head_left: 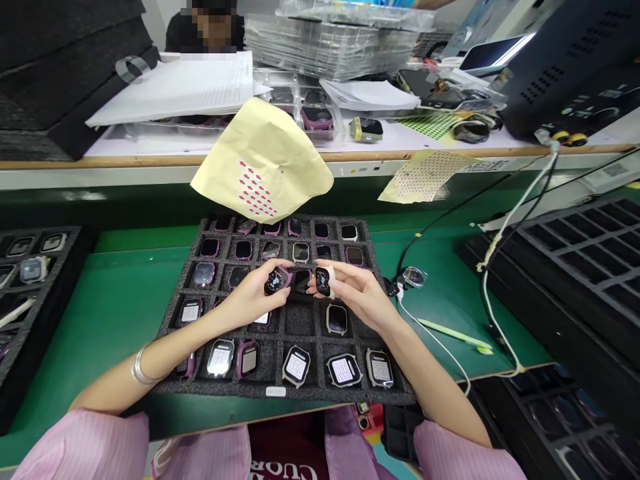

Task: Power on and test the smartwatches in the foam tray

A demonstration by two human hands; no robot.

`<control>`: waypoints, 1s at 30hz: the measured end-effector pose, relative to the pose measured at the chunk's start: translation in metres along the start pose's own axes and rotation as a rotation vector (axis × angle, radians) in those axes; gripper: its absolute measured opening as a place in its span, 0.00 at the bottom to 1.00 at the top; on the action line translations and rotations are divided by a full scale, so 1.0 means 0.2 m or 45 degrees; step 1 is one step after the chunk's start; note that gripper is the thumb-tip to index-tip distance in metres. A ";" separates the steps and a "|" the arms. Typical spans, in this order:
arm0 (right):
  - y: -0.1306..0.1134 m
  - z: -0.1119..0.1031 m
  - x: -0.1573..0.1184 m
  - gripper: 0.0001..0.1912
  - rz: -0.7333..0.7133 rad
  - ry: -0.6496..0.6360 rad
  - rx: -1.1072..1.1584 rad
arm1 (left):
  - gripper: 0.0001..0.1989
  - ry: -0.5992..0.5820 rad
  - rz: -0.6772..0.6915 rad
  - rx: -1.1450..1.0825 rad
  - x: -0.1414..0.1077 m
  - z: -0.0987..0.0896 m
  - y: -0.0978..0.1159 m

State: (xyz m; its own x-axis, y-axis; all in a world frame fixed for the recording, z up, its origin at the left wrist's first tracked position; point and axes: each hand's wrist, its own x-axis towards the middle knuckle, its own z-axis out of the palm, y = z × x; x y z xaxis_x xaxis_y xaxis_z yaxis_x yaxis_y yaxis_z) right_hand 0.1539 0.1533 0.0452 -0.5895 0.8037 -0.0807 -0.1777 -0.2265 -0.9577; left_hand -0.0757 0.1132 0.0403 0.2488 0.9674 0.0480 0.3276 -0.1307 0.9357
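Observation:
Over the middle of a black foam tray (276, 380), my left hand (255, 291) grips a purple-framed smartwatch (278, 280) between thumb and fingers, its dark screen lit with a small display. My right hand (360, 290) pinches a white-framed smartwatch (324, 281), also with a lit dark face. The two watches are held apart, side by side, above the tray. Strapless watches in purple and pale frames fill many of the compartments. In the front row, several screens, such as that of a pale watch (297, 367), show a white page. One compartment (300, 319) between the hands holds nothing.
Yellow sticker sheets (263, 163) hang from the shelf edge (360, 160). On the right lie a green pen (453, 335), a white cable (445, 350) and a round charger (415, 276). More foam trays (45, 320) stand on both sides. Behind the shelf sits another person (175, 37).

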 end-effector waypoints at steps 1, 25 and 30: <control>0.00 0.00 0.00 0.20 -0.009 0.007 -0.018 | 0.20 0.002 0.005 0.004 0.00 0.00 0.00; -0.01 0.00 0.00 0.19 0.171 -0.131 0.214 | 0.26 -0.018 -0.322 -0.672 -0.02 0.02 0.03; 0.00 0.01 -0.02 0.22 0.231 -0.054 0.278 | 0.22 -0.177 -0.495 -1.066 -0.02 0.03 0.01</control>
State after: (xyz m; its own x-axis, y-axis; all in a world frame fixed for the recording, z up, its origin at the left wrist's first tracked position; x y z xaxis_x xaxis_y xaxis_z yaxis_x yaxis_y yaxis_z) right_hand 0.1536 0.1487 0.0457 -0.6590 0.7164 -0.2291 -0.2292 -0.4814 -0.8460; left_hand -0.0705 0.1068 0.0406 0.3842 0.8685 -0.3132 -0.3391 0.4483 0.8270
